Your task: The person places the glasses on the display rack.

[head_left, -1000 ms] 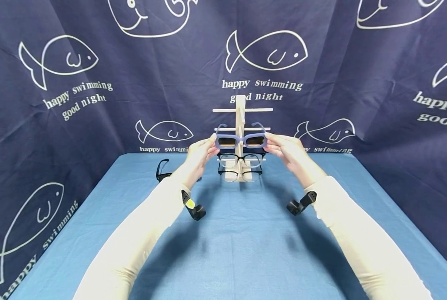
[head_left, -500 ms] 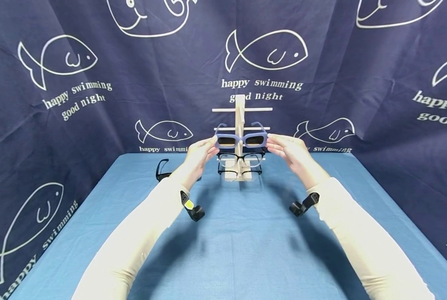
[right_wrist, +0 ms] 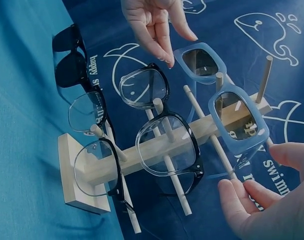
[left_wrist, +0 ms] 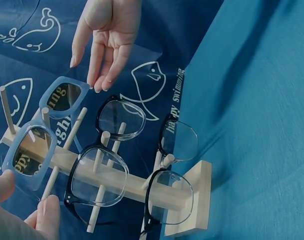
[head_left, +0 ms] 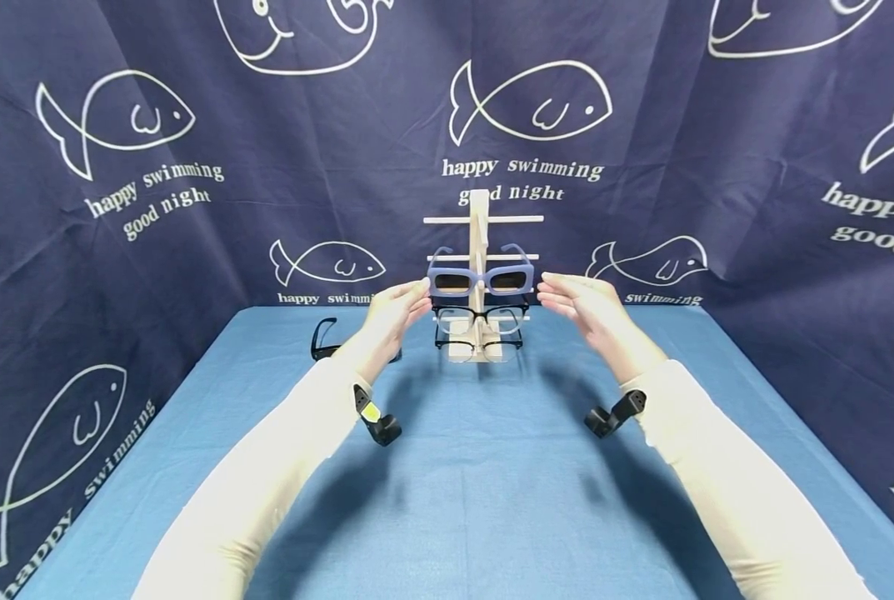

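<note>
Blue-framed sunglasses hang on a wooden display stand, their lenses facing me. My left hand is beside their left end, thumb and fingertips close to the frame but not pinching it. At the other end my right hand stands off by a small gap, fingers loosely extended. Beneath the sunglasses, black-rimmed clear eyeglasses sit on a lower peg row. Another pair of half-rimmed eyeglasses rests lowest, near the stand's base.
Black sunglasses lie on the blue tablecloth left of the stand, partly behind my left arm in the head view. The stand's top wooden rod bears no glasses. A navy curtain with white fish drawings hangs behind.
Both hands have let go of the blue sunglasses and drawn outward, the right one farther. The sunglasses stay in place on the stand.
</note>
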`<state>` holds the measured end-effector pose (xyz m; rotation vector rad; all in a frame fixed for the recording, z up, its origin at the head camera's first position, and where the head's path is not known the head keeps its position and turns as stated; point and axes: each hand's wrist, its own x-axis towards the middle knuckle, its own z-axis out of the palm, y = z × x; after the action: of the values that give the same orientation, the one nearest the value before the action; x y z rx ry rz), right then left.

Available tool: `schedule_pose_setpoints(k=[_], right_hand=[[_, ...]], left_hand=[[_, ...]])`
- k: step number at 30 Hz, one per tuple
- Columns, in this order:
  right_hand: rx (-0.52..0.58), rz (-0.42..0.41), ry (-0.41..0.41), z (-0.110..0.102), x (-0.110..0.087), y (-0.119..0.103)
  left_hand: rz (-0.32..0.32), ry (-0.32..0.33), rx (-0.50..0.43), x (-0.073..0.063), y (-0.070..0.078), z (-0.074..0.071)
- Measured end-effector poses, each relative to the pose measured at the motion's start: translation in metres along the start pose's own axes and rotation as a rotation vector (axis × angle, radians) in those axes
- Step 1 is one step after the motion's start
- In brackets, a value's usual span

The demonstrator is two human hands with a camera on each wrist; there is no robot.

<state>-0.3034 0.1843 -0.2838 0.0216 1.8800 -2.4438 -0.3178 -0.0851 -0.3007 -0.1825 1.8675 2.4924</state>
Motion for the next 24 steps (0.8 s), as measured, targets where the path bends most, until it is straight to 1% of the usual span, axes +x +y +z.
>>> schedule_pose_setpoints(k=[6,12,15,19,24], right_hand=[[0.008,0.009,-0.016,0.000,-0.001,0.002],[0.013,0.002,-0.001,-0.002,-0.004,0.006],[0.023,0.003,0.004,-0.004,-0.005,0.007],[0.043,-0.012,0.005,-0.006,-0.008,0.009],[0.057,-0.034,0.005,-0.006,-0.014,0.011]], left_hand=[[0.024,0.024,0.010,-0.002,-0.001,-0.005],[0.063,0.058,-0.015,-0.002,-0.007,-0.010],[0.078,0.075,-0.013,-0.002,-0.009,-0.013],[0.080,0.078,0.017,-0.006,-0.011,-0.019],[0.080,0.072,0.033,-0.012,-0.017,-0.028]])
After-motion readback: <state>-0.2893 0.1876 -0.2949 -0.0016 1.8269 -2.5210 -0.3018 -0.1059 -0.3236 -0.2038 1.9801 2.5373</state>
